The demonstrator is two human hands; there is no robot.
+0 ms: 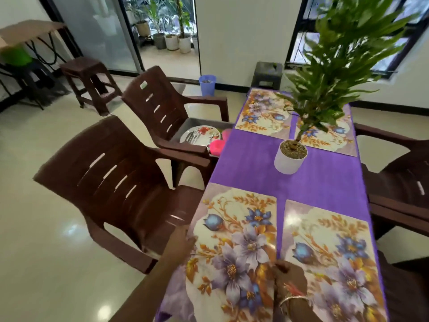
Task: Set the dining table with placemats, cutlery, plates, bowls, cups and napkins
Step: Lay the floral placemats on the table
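- Table (325, 182) covered by a purple cloth, four flowered placemats on it, two at the near end and two at the far end
- Near left placemat (234, 240) lies flat at the table's near left corner, just beside the near right placemat (329, 252), with a thin strip of cloth between them
- Left hand (182, 240) at the left edge of the near left placemat, thumb on top of the edge, fingers grasping that edge; blurred, underside hidden
- Right hand (290, 275) at the right edge of the same mat, fingers curled and pinching it at the gap between the two near mats; bangle (292, 299) on the wrist
- Far left placemat (260, 112) and far right placemat (334, 138) lie flat side by side, the far right one partly hidden by leaves
- Potted plant (290, 159) in a white pot stands upright mid-table, between the near and far pairs of mats
- Two brown chairs on the left: near chair (111, 182) and far chair (157, 108)
- Grey tray (197, 123) sits on the far chair's seat, holding a flowered plate (204, 132) with cutlery (192, 137) lying on it
- Pink items (217, 145) in the tray beside the plate, cups or bowls, cannot tell which
- More brown chairs (399, 177) on the right side of the table
- Blue bin (207, 84) on the floor by the back wall, brown stool (88, 77) well off to the left
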